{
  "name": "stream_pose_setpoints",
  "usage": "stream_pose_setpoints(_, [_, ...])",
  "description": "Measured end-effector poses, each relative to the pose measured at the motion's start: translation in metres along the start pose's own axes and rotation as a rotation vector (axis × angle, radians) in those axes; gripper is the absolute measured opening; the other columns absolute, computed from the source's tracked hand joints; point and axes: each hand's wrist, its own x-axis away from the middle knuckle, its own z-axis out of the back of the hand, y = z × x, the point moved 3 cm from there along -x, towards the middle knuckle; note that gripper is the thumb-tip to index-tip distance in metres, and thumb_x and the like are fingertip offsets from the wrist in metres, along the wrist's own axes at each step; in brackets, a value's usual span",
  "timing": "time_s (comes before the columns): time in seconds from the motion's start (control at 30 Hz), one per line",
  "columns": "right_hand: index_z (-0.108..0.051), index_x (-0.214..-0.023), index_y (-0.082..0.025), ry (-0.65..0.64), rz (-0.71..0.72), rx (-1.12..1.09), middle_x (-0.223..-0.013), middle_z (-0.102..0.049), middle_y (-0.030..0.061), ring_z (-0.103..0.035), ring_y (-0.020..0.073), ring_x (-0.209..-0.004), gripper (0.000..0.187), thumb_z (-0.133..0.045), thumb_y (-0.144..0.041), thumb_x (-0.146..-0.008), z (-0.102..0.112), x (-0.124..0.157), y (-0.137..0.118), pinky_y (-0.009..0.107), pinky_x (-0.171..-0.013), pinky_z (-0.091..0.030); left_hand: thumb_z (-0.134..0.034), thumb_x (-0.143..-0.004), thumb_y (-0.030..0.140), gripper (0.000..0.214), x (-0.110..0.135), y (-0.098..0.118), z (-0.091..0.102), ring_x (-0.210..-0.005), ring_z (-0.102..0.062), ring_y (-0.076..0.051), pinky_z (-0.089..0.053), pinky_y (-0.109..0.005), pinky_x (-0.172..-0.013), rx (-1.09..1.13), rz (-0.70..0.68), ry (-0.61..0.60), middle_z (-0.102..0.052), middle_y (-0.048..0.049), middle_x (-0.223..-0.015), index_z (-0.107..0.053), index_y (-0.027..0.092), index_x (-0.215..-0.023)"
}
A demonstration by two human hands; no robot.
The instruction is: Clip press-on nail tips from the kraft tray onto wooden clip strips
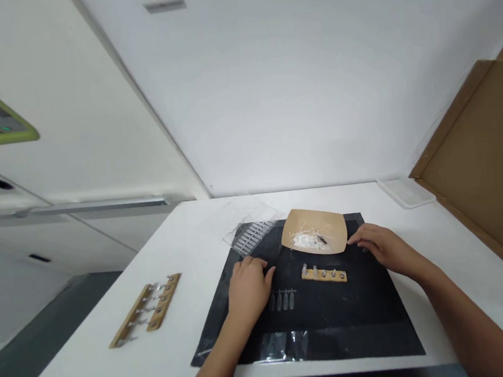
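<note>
My left hand (248, 288) lies on the left part of the black mat (352, 314), thumb apart from the fingers, holding nothing that I can see. Just right of it is a clear plastic strip (285, 300) of several small vials joined by a bar. My right hand (379, 249) is at the right edge of the brown paper tray (290, 226), its fingers bent together; a small greyish thing, too small to name, shows under them. Between the hands sits a wooden strip (324, 274) with several round holders; clear pieces stand upright in the two leftmost.
White slender pieces (310, 240) and a few dark ones lie in the tray. Behind my left hand is a clear sheet with vial strips (253, 235). Two wooden strips with metal parts (147, 307) lie left. A clear lid (406, 193) and cardboard (485, 164) stand right.
</note>
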Motion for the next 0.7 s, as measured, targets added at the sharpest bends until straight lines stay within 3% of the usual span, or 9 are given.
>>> stream_pose_setpoints(0.17, [-0.072, -0.118, -0.03, 0.047, -0.119, -0.02, -0.112, -0.075, 0.0036, -0.072, 0.0212, -0.093, 0.033, -0.055, -0.014, -0.094, 0.002, 0.003, 0.007, 0.036, -0.085, -0.057, -0.042, -0.103, 0.018, 0.024, 0.001, 0.004, 0.024, -0.094, -0.072, -0.028, -0.052, -0.036, -0.082, -0.066, 0.146, -0.04, -0.072, -0.0162, -0.103, -0.065, 0.01, -0.108])
stream_pose_setpoints(0.3, [-0.072, -0.114, -0.03, 0.03, -0.142, -0.038, -0.109, -0.076, 0.0021, -0.072, 0.0203, -0.09, 0.031, -0.057, -0.015, -0.092, 0.0, 0.003, 0.005, 0.035, -0.082, -0.056, -0.034, -0.097, 0.004, 0.031, -0.001, 0.031, 0.06, -0.088, -0.076, -0.032, -0.053, -0.036, -0.075, -0.239, 0.117, -0.022, -0.073, -0.0197, -0.089, -0.057, 0.002, -0.119])
stream_pose_setpoints(0.43, [-0.072, -0.111, -0.03, -0.006, -0.124, -0.022, -0.109, -0.077, 0.0022, -0.072, 0.0227, -0.097, 0.022, -0.057, -0.022, -0.097, -0.003, 0.002, 0.003, 0.037, -0.087, -0.056, -0.033, -0.096, 0.004, 0.034, -0.016, 0.061, 0.076, -0.083, -0.077, -0.033, -0.054, -0.035, -0.066, -0.16, 0.077, 0.068, -0.073, -0.0189, -0.084, -0.049, 0.001, -0.126])
stream_pose_setpoints(0.5, [-0.072, -0.11, -0.029, -0.017, -0.11, -0.017, -0.112, -0.077, 0.0028, -0.072, 0.0233, -0.1, 0.02, -0.055, -0.024, -0.099, -0.003, 0.001, 0.0, 0.038, -0.09, -0.056, -0.035, -0.1, 0.01, 0.032, -0.026, 0.073, 0.068, -0.081, -0.076, -0.032, -0.056, -0.036, -0.068, -0.049, -0.018, 0.132, -0.073, -0.0173, -0.084, -0.046, 0.003, -0.129])
stream_pose_setpoints(0.6, [-0.07, -0.11, -0.029, -0.006, -0.126, -0.015, -0.112, -0.077, 0.0028, -0.072, 0.0232, -0.101, 0.018, -0.055, -0.026, -0.102, -0.003, 0.001, -0.005, 0.038, -0.091, -0.055, -0.036, -0.105, 0.02, 0.042, -0.036, 0.083, 0.037, -0.081, -0.077, -0.031, -0.058, -0.037, -0.074, 0.105, -0.144, 0.146, -0.074, -0.0135, -0.084, -0.035, 0.005, -0.144])
stream_pose_setpoints(0.7, [-0.066, -0.111, -0.029, -0.008, -0.191, -0.032, -0.102, -0.077, 0.0011, -0.071, 0.0215, -0.09, 0.012, -0.058, -0.03, -0.102, -0.004, 0.002, -0.013, 0.035, -0.082, -0.055, -0.035, -0.107, 0.025, 0.039, -0.038, 0.085, 0.007, -0.082, -0.078, -0.028, -0.06, -0.038, -0.077, 0.181, -0.298, 0.122, -0.076, -0.0128, -0.093, -0.041, 0.012, -0.143])
